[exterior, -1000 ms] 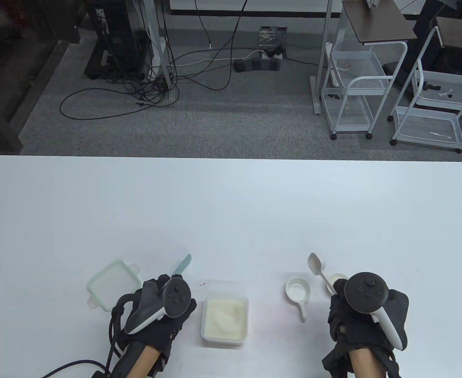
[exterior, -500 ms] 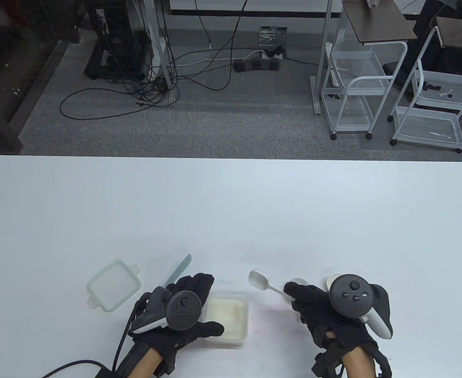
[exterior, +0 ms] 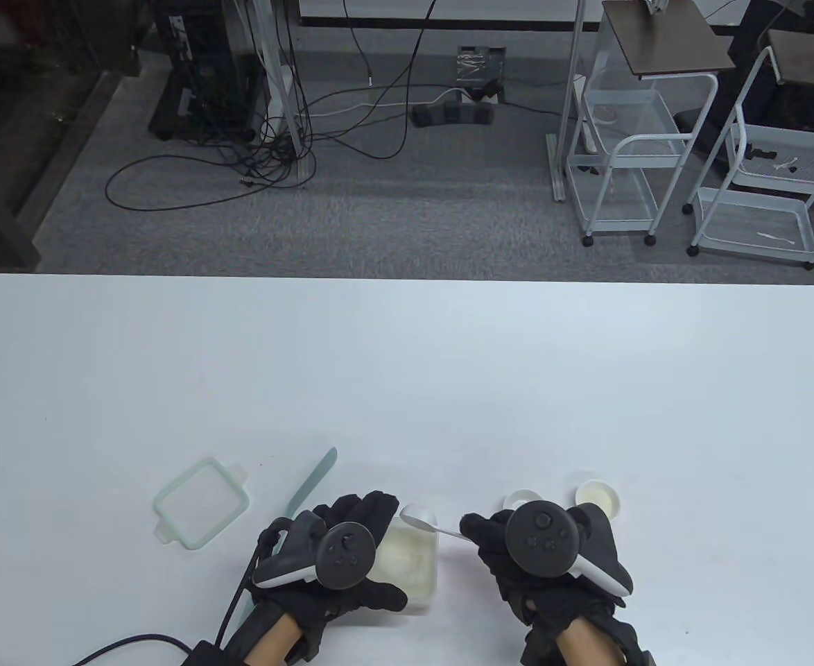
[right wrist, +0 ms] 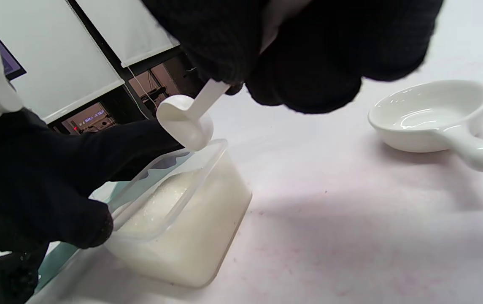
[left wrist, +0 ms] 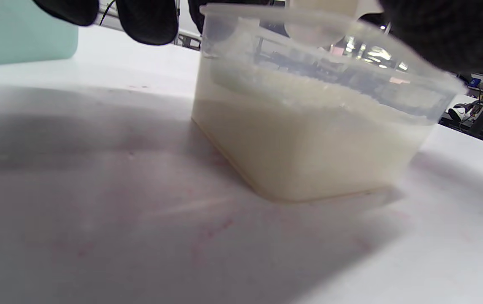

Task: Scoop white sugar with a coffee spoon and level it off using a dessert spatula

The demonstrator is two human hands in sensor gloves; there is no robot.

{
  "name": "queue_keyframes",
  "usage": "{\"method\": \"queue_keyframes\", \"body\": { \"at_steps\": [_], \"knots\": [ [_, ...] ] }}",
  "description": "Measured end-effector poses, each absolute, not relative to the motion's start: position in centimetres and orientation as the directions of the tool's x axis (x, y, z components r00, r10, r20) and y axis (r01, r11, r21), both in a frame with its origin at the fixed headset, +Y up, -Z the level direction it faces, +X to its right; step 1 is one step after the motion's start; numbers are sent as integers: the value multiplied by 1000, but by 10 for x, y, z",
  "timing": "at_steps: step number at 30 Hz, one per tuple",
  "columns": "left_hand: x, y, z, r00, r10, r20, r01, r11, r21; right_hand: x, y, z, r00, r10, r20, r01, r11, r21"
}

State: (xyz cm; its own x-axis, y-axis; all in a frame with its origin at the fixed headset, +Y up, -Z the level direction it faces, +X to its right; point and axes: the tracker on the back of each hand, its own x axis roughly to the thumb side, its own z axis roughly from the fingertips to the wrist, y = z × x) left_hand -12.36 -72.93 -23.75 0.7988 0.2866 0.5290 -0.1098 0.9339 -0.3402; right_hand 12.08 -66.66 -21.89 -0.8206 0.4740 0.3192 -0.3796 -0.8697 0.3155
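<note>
The task is barely under way. At the lower middle of the table view the right hand (exterior: 518,555) pinches the handle of the coffee spoon (exterior: 421,517), and the spoon's bowl hangs just over the far rim of the clear tub (exterior: 424,579) of white sugar (right wrist: 169,196). In the right wrist view the spoon bowl looks clean and sits above the rim, not in the sugar, so I judge that nothing has been scooped yet.

The left hand (exterior: 351,555) steadies the tub from its left side, fingers along the far edge and thumb at the near edge, clasping it rather than lying flat. The tub is well filled, and its surface looks loose and uneven.

The pale green spatula (exterior: 313,479) lies on the table just beyond the left hand, untouched, with the tub's lid (exterior: 201,501) at the left of it. To the right of the tub stand a small white dish with a handle (right wrist: 431,122) and a little round cup (exterior: 598,496).

What is left, as I see it: dip and fill the spoon, lift it, free a hand for the spatula, and scrape the heap flat.
</note>
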Motion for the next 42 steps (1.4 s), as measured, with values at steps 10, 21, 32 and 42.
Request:
{"method": "queue_keyframes", "body": {
  "at_steps": [10, 21, 32, 42],
  "knots": [
    [-123, -729, -239, 808, 289, 513, -103, 927, -360, 97, -664, -209, -845, 335, 417, -241, -934, 262],
    [-123, -730, -239, 811, 295, 505, -105, 923, -370, 70, -677, -202, -841, 137, 523, -94, -990, 107],
    [-123, -730, -238, 816, 286, 502, -94, 923, -373, 89, -688, -214, -814, 449, 368, -290, -864, 413],
    [-122, -730, -238, 818, 281, 502, -90, 924, -371, 127, -698, -227, -666, 738, 107, -565, -594, 573]
  ]
}}
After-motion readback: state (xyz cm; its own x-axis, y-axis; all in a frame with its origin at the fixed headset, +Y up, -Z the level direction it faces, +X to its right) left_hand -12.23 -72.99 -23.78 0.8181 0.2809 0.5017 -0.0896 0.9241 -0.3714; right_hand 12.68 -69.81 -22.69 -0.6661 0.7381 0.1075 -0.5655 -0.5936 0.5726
